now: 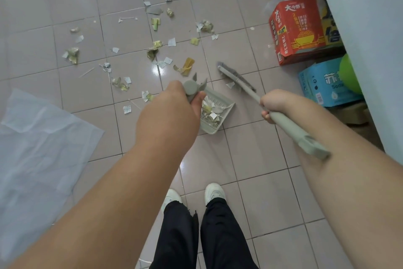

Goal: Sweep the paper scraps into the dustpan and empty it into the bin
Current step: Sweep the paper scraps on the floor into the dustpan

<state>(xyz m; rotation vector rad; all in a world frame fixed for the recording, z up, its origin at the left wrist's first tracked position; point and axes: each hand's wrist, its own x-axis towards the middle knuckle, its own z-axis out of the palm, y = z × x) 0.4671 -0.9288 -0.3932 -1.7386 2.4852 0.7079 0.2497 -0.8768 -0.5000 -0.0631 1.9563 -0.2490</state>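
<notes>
My left hand (174,105) grips the grey handle top of the dustpan (220,114), which stands on the tiled floor with several paper scraps lying inside it. My right hand (274,103) holds the grey broom handle (290,124). The broom head (236,78) touches the floor just beyond the dustpan's far right side, with one white scrap beside its bristles. Many white and yellow-green paper scraps (154,50) lie scattered over the tiles further out and to the left. No bin is in view.
A red noodle carton (298,31) and a blue carton (320,83) stand at the right against a white cabinet (375,50), with a green balloon (349,74) on them. A translucent white plastic bag (37,148) lies at the left. My shoes (194,194) stand below.
</notes>
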